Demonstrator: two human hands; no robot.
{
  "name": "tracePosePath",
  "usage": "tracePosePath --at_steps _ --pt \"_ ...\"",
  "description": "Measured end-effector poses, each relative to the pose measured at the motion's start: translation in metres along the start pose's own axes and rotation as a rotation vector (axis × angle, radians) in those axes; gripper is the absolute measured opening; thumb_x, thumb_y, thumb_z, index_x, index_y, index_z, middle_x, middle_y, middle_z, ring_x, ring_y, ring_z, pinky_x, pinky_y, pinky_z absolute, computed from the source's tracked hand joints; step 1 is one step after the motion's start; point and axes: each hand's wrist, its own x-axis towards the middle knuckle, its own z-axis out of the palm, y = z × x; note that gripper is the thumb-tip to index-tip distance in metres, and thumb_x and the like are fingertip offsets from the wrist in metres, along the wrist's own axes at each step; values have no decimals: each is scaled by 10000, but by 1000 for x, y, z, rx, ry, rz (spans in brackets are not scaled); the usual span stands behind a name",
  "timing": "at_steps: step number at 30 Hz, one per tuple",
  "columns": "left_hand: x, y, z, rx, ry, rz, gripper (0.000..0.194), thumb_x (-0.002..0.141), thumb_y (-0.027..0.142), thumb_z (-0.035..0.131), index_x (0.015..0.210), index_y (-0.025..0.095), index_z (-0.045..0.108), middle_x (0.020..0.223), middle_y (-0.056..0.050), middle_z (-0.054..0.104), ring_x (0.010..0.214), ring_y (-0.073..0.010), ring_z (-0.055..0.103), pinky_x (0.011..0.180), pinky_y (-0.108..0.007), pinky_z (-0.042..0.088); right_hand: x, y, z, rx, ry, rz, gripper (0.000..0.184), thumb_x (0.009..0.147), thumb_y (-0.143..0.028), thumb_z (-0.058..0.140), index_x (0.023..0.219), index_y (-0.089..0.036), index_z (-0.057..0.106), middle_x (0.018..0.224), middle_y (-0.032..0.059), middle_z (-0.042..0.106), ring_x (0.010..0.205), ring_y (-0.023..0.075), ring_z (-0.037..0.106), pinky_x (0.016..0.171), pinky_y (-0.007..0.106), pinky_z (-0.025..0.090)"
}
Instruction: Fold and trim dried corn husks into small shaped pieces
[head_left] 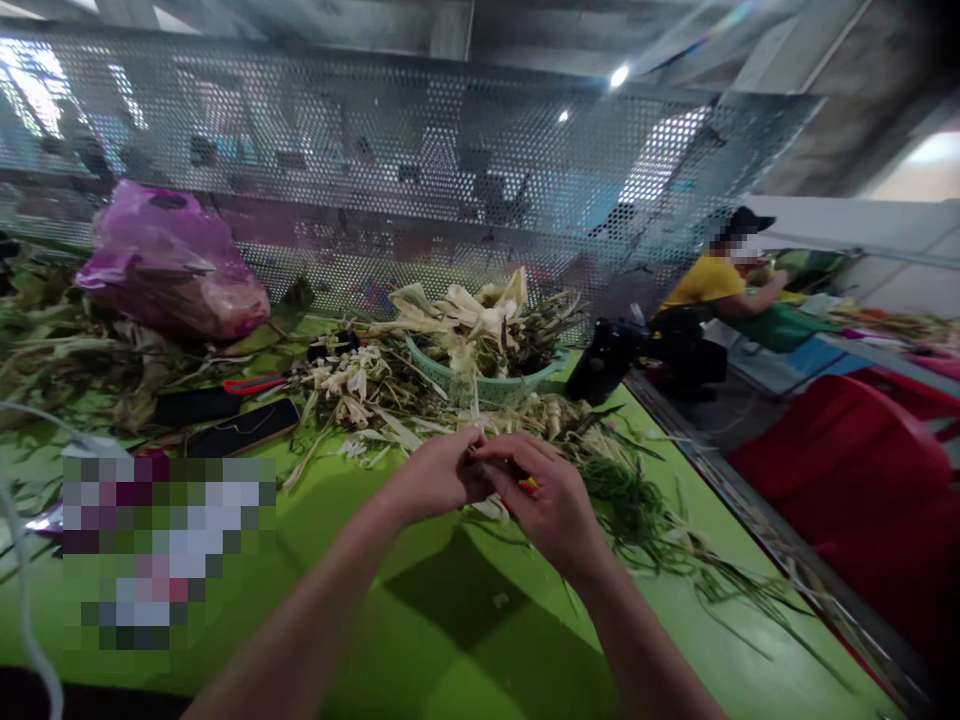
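Note:
My left hand [439, 475] and my right hand [546, 500] meet above the green table, fingers closed and pinched together. A small red-and-yellow thing [529, 485] shows between the fingers of my right hand; most of it is hidden. Whatever my left fingers pinch is too small and covered to name. Just below the hands a pale scrap of plant [489, 508] shows. Beyond them stands a light green plastic basket [487, 388] heaped with dry, pale leaves and stalks [480, 325].
Plant trimmings [360, 385] and green stringy stems [626, 505] litter the table [337, 600]. At left are a purple plastic bag [169, 260], a dark phone-like slab [244, 430] and a red-edged tool [255, 384]. A black object [596, 360], red chair [847, 480] and another person [709, 280] are at right.

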Motion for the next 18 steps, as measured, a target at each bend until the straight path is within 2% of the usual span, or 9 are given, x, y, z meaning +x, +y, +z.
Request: tracePosePath --at_steps 5,8,10,12,15,18 --pt "0 -3 3 -153 2 -6 162 638 167 610 747 177 491 672 39 502 596 -94 464 492 -195 328 -2 4 4 -18 -19 2 202 836 -134 546 960 -247 659 910 23 674 845 170 618 770 279 466" --pt "3 -1 3 -462 19 -76 196 651 177 650 784 168 507 665 28 541 569 -101 522 511 -210 410 -1 -2 1 -13 102 7 231 834 -163 565 1035 -249 641 1029 47 645 881 181 600 747 283 468" --pt "5 2 1 -691 121 -150 247 666 223 689 836 159 523 685 13 580 564 -108 563 552 -240 472 0 -5 -2 -19 251 10 216 823 -176 587 1025 -236 634 1053 61 621 830 173 580 691 279 461" --pt "7 4 -1 -886 257 -215 276 665 248 721 847 153 536 703 7 601 571 -105 585 614 -268 513 0 -7 -3 -20 331 28 127 814 -183 602 929 -220 640 955 49 621 733 153 547 630 268 439" --pt "9 5 1 -1143 382 -264 269 656 244 746 814 154 548 676 18 599 589 -99 601 680 -272 529 -1 -4 3 18 287 87 34 813 -212 609 813 -203 642 805 25 602 654 137 507 585 258 402" --pt "11 6 7 -1260 467 -279 267 640 231 762 789 148 557 666 19 597 627 -99 615 682 -240 518 -1 1 16 125 219 226 83 805 -263 623 812 -192 665 784 28 610 657 141 509 587 259 386"
